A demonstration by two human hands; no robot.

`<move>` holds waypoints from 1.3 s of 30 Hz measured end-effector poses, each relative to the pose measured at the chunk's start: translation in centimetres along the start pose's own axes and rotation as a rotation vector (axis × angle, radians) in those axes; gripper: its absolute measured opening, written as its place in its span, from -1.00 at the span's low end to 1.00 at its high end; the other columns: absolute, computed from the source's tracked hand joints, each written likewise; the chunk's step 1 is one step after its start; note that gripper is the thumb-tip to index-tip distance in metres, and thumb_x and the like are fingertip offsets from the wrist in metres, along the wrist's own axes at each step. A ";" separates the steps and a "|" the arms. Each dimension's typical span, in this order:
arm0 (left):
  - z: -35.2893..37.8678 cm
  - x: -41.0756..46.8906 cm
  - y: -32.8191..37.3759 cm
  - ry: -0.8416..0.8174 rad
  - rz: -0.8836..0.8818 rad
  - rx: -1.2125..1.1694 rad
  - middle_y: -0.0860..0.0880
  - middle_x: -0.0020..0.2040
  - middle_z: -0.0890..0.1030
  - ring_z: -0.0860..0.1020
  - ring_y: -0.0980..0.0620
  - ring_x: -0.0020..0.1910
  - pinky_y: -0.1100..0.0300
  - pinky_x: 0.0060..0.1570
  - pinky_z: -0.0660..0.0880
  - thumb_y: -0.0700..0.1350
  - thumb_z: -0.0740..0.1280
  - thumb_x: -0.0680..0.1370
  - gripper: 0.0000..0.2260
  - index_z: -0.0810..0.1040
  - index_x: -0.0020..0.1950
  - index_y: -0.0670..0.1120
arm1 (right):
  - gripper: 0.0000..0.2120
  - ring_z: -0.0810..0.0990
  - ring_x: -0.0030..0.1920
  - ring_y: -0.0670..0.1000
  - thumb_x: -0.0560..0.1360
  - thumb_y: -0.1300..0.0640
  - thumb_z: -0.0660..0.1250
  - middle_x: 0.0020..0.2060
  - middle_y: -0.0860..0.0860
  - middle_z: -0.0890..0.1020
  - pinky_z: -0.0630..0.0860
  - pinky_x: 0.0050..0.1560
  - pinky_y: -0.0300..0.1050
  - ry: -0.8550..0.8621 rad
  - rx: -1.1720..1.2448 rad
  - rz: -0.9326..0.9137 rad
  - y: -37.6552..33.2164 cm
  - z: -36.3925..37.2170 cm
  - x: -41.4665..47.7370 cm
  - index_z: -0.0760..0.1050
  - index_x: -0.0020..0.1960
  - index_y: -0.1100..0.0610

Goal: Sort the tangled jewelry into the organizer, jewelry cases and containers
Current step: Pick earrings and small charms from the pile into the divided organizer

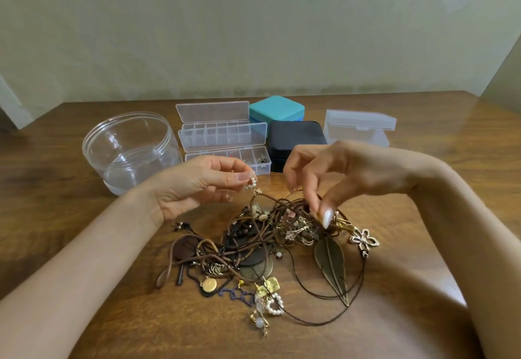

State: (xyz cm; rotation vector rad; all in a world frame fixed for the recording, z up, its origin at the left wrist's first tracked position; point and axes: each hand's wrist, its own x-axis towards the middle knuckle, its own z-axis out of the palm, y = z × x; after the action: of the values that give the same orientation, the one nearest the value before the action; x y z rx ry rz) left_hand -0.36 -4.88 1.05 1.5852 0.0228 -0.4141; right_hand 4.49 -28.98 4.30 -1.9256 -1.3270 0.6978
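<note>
The left hand (197, 186) pinches a pearl piece (251, 183) just above the tangled jewelry (267, 246) on the worktop (84, 232). The right hand (338, 178) pinches brown cords (298, 206) at the tangle's upper right. The organizer (222, 134) lies directly behind the left hand, which is nearer.

Reaches in with 2 bare forearms from the lower corners, angled toward the middle. Holds the left grip (197, 186) palm inward, fingers curled, pinching a pearl earring (251, 184) between thumb and forefinger. Arches the right wrist high and hangs the right grip (338, 172) fingers-down, thumb and fingertips pinching brown cords (284, 203), pale thumbnail showing. Leaves a gap between the 2 grips.
</note>
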 end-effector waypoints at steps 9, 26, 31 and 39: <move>-0.6 -0.1 0.2 -0.169 0.002 -0.289 -0.12 -0.26 0.64 0.61 0.09 -0.36 0.33 -0.43 0.55 -0.13 0.64 0.09 -0.63 0.68 -0.18 -0.19 | -0.91 0.64 -0.28 -0.06 0.38 0.23 0.45 -0.25 0.10 0.66 0.58 -0.24 -0.27 0.650 0.125 0.247 4.3 2.7 4.9 0.58 -0.15 0.22; 0.0 -0.1 -0.1 0.042 -0.005 0.111 0.01 -0.27 0.63 0.58 0.17 -0.30 0.37 -0.38 0.53 -0.20 0.40 0.33 -0.91 0.60 -0.18 -0.13 | -0.77 0.61 -0.32 -0.03 0.38 0.16 0.42 -0.18 0.13 0.68 0.53 -0.33 -0.27 0.170 0.189 0.208 1.3 1.6 2.6 0.58 0.00 0.23; 0.3 -0.2 0.0 0.037 0.044 0.145 0.05 -0.32 0.61 0.56 0.20 -0.33 0.37 -0.34 0.51 -0.17 0.40 0.30 -0.91 0.59 -0.21 -0.11 | -0.79 0.60 -0.25 -0.08 0.38 0.14 0.46 -0.14 0.06 0.67 0.52 -0.26 -0.19 0.221 0.084 0.211 1.5 2.1 3.2 0.60 0.01 0.08; 0.8 -0.5 0.1 -0.028 0.117 0.187 0.06 -0.32 0.58 0.53 0.19 -0.30 0.36 -0.27 0.50 -0.16 0.40 0.30 -0.97 0.62 -0.29 -0.04 | -0.93 0.52 -0.37 -0.01 0.45 0.22 0.40 -0.28 0.09 0.68 0.43 -0.42 -0.30 0.297 0.193 0.176 1.3 2.4 3.2 0.60 -0.11 0.22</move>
State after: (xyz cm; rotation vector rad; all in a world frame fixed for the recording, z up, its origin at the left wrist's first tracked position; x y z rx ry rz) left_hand -1.04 -5.55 1.26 1.7551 -0.1330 -0.3543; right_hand 4.57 -25.68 1.62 -1.9156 -0.8846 0.5731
